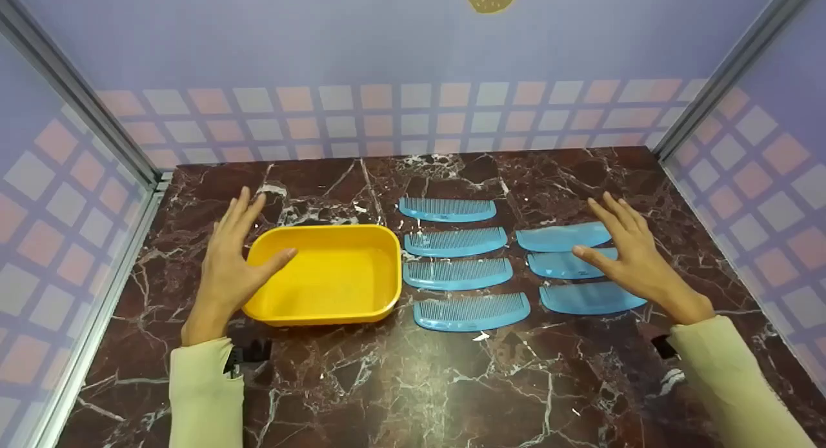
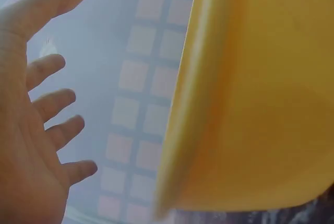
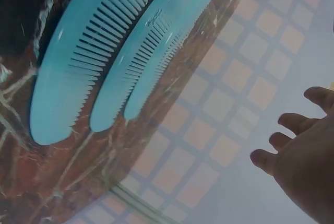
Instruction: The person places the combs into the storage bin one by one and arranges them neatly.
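My left hand [image 1: 232, 261], fingers spread and thumb out, is at the left side of a yellow plastic basin [image 1: 322, 274]. It holds nothing, and its thumb overlaps the basin's rim in the head view. In the left wrist view the basin [image 2: 271, 93] fills the right side, apart from the fingers. On the right, my right hand [image 1: 629, 257] spreads its fingers by a column of blue combs [image 1: 590, 298], partly covering two of them in the head view. The right wrist view has these combs [image 3: 62, 88] lying flat, away from the fingertips. Nothing is in that hand.
Several more blue combs [image 1: 471, 311] lie in a column between the basin and the right-hand combs, teeth toward the back wall. The dark marbled table [image 1: 413, 390] is enclosed by purple checkered panels [image 1: 361, 61] at the back and both sides.
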The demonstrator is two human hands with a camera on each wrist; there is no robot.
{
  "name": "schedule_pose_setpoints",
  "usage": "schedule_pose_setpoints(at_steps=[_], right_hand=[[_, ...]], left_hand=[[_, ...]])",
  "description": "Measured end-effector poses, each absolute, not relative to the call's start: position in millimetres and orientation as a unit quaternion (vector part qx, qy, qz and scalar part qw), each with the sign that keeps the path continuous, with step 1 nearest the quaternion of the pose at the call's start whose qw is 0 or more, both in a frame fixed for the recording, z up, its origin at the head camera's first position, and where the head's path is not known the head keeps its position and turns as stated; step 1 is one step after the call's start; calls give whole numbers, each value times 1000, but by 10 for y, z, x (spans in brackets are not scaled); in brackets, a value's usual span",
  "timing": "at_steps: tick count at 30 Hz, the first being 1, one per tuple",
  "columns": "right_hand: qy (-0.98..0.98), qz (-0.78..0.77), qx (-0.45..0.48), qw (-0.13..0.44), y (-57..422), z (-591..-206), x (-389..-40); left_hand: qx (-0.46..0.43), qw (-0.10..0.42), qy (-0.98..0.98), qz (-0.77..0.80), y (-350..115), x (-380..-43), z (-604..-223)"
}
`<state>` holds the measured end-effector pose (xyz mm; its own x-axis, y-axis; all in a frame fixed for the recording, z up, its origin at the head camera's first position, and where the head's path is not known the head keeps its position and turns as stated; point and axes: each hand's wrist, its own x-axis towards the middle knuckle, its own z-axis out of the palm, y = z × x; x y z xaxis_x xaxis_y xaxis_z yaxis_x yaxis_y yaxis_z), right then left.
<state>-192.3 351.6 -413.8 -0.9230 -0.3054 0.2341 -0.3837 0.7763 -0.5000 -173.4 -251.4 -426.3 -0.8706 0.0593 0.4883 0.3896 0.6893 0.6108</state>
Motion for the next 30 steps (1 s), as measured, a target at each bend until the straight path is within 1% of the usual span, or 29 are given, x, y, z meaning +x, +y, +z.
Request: schedule_pose_setpoints(at_steps=[7,13,18,26,30], right_hand=[[-933,305,186,49,3727,-4141,-1904],[-932,303,199,28,3835,-4132,-1914],[-933,300,200,9,3924,-4171,-1911],[-940,291,179,-20,4040,-4255,-1859],[-941,294,169,-24,4086,-4275,-1839]], left_hand=[[-77,206,-860,-461,-2591,-1710,-4366],[-50,215,-842,-492,-2717,-1673,-4454],[-26,205,-834,-512,-2799,-1613,-4513],[-5,199,-812,-548,-2750,-1454,-4347],[-3,192,-807,-559,-2737,-1445,-4366]])
